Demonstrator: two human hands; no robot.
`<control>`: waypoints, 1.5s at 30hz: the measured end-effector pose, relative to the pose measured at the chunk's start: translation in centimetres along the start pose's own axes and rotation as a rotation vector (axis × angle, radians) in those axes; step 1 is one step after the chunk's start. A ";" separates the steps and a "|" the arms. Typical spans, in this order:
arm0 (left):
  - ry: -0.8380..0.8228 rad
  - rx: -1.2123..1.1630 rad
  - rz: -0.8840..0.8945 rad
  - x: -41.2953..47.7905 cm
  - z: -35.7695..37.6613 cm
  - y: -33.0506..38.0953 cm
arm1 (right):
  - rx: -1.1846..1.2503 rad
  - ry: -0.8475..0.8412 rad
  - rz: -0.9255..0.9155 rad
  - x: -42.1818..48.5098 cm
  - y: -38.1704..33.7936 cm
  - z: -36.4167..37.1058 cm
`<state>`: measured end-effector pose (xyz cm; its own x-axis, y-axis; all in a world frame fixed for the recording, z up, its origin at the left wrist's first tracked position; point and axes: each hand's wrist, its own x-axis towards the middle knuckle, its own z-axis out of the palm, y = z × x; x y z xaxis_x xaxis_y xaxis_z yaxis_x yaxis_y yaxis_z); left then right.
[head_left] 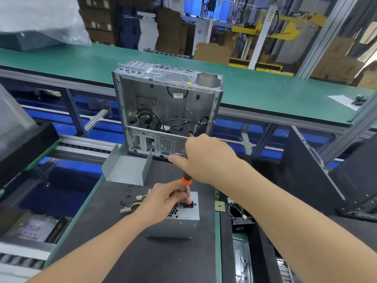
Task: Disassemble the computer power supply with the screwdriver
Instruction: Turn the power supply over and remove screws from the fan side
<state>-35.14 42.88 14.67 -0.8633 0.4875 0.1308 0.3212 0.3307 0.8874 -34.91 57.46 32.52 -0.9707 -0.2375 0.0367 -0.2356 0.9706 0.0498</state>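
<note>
screwdriver [186,179] upright on power supply [188,209], right hand [206,158] gripping (left fingers [179,193] steadying shaft)

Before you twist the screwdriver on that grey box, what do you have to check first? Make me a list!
1. The right hand has its grip on the screwdriver handle from above: ok.
2. The left hand pinches the shaft low down to steady it: ok.
3. The tip sits in a screw: cannot tell, the left hand hides it.
4. The power supply rests on the dark mat: ok.
5. The loose screws lie on the dark mat, apart from the power supply: ok.
</note>
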 end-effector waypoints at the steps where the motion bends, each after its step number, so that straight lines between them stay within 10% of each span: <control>1: 0.001 -0.012 -0.002 0.0 0.1 0.0 | 0.057 -0.049 0.001 0.2 0.1 0.1; 11: -0.022 -0.117 -0.006 0.2 -0.5 0.0 | 0.126 -0.328 -0.474 1.1 1.9 -2.1; 20: -0.016 -0.066 0.031 0.6 -0.4 -0.5 | -0.019 -0.071 0.226 0.6 -0.6 -0.8; 31: -0.073 -0.167 0.058 0.3 -1.0 -1.1 | 0.132 -0.361 -0.117 0.8 -0.8 -2.8; 45: -0.051 -0.158 0.077 0.5 -0.9 -1.1 | -0.045 -0.063 0.208 0.3 -2.5 -0.4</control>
<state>-36.27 42.03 14.11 -0.8167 0.5477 0.1818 0.3165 0.1617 0.9347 -34.61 54.90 32.77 -0.9995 -0.0282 -0.0111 -0.0292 0.9953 0.0925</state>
